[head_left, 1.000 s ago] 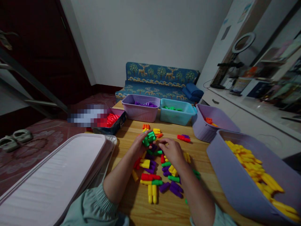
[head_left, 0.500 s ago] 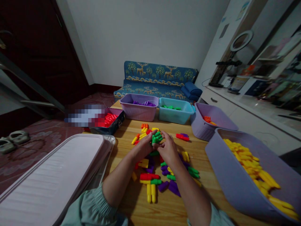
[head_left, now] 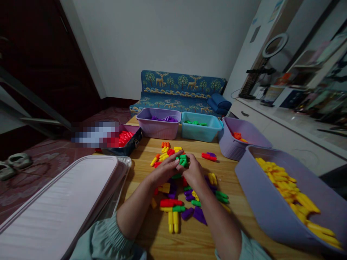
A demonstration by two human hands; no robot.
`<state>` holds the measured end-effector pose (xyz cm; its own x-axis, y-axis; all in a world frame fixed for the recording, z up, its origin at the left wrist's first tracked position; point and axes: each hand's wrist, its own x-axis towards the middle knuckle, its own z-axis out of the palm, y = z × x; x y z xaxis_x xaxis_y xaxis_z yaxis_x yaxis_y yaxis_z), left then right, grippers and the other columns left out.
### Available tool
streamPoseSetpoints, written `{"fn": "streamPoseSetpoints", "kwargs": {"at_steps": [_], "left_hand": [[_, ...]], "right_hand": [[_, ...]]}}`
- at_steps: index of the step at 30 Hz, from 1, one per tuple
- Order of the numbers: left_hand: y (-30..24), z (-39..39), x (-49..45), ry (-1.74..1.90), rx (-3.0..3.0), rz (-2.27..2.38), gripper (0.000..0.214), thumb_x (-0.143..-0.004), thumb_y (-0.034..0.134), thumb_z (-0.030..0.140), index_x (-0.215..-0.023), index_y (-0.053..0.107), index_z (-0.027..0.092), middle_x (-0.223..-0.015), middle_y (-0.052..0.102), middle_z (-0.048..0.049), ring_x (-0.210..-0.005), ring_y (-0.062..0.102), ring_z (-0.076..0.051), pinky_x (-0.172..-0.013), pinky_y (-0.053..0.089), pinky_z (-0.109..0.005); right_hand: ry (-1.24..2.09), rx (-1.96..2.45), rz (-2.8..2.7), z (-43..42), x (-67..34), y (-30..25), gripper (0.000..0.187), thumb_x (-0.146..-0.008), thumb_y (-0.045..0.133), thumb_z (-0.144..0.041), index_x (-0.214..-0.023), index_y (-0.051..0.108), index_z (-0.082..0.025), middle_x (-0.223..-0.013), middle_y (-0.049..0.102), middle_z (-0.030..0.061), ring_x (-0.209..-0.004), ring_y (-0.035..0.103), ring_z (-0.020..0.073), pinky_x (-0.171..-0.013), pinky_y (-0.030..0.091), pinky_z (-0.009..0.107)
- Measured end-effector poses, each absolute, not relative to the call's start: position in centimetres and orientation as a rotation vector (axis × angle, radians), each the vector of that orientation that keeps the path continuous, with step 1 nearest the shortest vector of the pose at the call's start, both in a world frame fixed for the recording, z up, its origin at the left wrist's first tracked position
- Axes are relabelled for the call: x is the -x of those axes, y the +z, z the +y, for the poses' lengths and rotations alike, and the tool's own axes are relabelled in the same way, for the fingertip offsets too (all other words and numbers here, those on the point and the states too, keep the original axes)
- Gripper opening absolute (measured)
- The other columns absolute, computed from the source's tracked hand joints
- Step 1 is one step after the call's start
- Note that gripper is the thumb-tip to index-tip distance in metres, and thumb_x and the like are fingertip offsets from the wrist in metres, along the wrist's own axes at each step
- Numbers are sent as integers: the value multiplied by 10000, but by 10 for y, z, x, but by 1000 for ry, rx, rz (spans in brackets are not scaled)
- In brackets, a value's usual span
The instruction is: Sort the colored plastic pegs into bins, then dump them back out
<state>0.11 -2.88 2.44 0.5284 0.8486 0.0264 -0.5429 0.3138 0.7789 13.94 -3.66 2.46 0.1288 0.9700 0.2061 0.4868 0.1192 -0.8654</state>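
My left hand (head_left: 164, 169) and my right hand (head_left: 193, 169) meet over the middle of the wooden table (head_left: 200, 238), fingers closed together on a clump of green blocks (head_left: 182, 160). Around and under the hands lies a scatter of peg-shaped blocks (head_left: 176, 207) in yellow, red, purple, green and orange. A red and purple pair (head_left: 209, 156) lies just right of the hands.
Bins ring the table: a purple-block bin (head_left: 158, 126), a teal bin of green blocks (head_left: 200, 129), a lilac bin with orange blocks (head_left: 244, 139), a big lilac bin of yellow blocks (head_left: 282, 195), a dark box of red blocks (head_left: 126, 139). A lidded pink container (head_left: 59, 202) sits left.
The green clump went from my left hand alone to both hands, as they came together a little further right on the table. The camera has shifted slightly.
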Motion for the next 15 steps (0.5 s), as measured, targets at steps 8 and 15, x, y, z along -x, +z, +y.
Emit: {"fn": "streamPoseSetpoints", "kwargs": {"at_steps": [8, 15], "left_hand": [[26, -29, 0, 935, -899, 490, 647, -750, 729, 302, -1352, 509, 216, -1288, 575, -113, -1120, 566, -256, -923, 420, -340], [26, -31, -3, 932, -931, 521, 740, -716, 760, 310, -1386, 460, 217, -945, 638, -52, -738, 568, -133, -717, 431, -273]], "right_hand": [[850, 1460, -1474, -41, -134, 28, 323, -661, 611, -297, -970, 538, -236, -703, 626, -21, -534, 599, 155, -513, 489, 271], [999, 1359, -1222, -34, -136, 19, 453, -664, 642, -363, -1080, 525, -228, -809, 657, 7, -536, 604, 154, -451, 500, 268]]}}
